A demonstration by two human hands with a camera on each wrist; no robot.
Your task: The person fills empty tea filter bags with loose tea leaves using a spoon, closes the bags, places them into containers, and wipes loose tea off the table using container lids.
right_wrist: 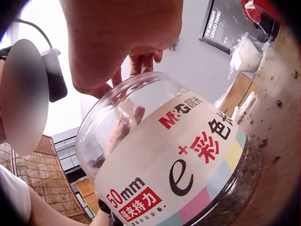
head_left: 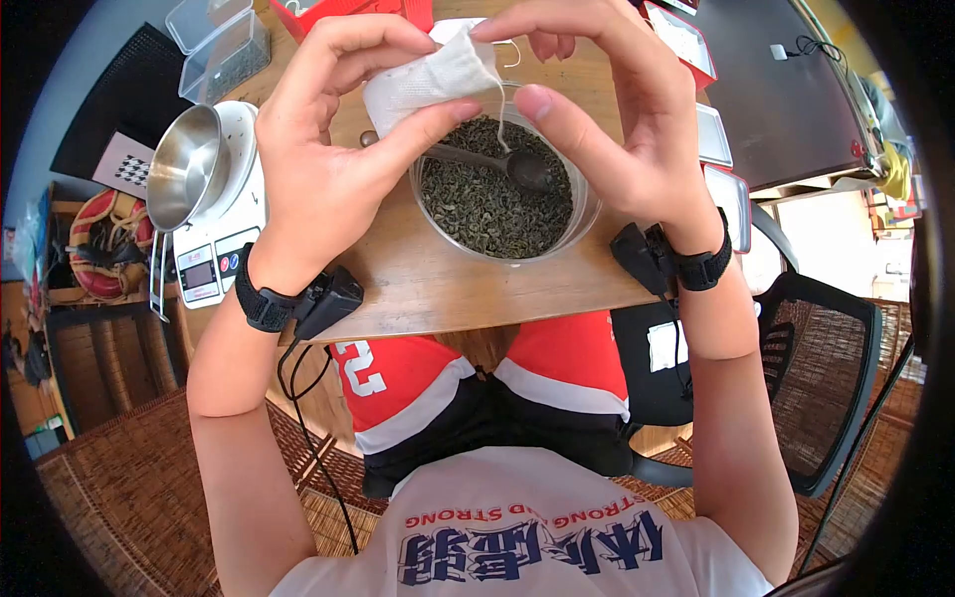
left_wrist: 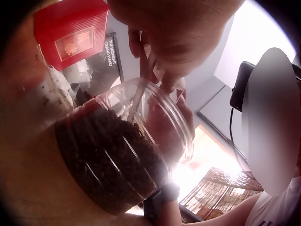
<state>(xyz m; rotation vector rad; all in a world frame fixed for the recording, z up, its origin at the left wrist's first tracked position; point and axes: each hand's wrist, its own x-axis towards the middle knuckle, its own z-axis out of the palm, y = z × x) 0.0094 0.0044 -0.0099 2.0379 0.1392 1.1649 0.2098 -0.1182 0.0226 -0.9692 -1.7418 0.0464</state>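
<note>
My left hand [head_left: 323, 149] holds a small white cloth drawstring bag [head_left: 423, 90] between thumb and fingers above the jar. At the bag's upper corner, the index fingertip of my right hand [head_left: 647, 129] touches the cloth, while the right thumb stands apart from it. A thin string [head_left: 502, 119] dangles from the bag toward the jar. Below both hands is a clear plastic jar [right_wrist: 141, 155] with a printed label, partly filled with dark dried leaves [head_left: 487, 214]. A dark spoon [head_left: 527, 171] lies over the leaves; its handle passes behind my left thumb.
A kitchen scale [head_left: 214, 249] bearing a steel bowl [head_left: 187, 169] stands at the left. Behind it is a clear plastic box [head_left: 227, 60]. A red box [left_wrist: 70, 33] stands at the back. To the right are lidded containers [head_left: 714, 134] and a black chair [head_left: 821, 368]. Loose leaf bits [right_wrist: 280, 103] dot the table.
</note>
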